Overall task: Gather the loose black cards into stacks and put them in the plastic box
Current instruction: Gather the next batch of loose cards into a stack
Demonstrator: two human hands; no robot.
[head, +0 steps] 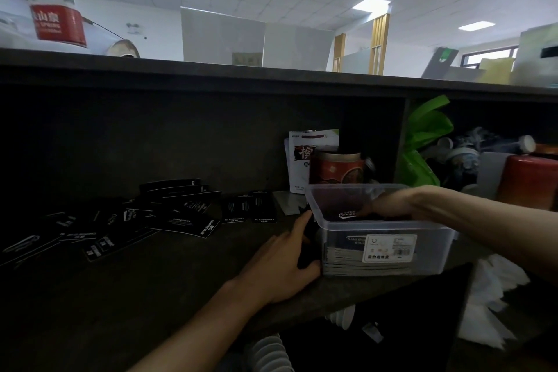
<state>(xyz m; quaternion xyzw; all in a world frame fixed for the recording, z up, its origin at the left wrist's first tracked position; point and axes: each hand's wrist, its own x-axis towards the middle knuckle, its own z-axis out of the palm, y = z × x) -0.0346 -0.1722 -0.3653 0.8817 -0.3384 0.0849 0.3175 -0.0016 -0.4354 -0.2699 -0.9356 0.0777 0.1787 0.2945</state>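
Head view: both hands' grasp unclear, right hand (pixel 389 204) fingertips hidden in plastic box (pixel 434 263), left hand (pixel 280 263) alongside

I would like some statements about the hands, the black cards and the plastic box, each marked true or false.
1. The right hand reaches into the plastic box. True.
2. The left hand lies on the loose black cards. False: it is by the box's left wall, apart from them.
3. Black cards lie scattered on the shelf left of the box. True.
4. The box is closed with a lid. False: it is open at the top.
5. A red tin stands behind the box. True.
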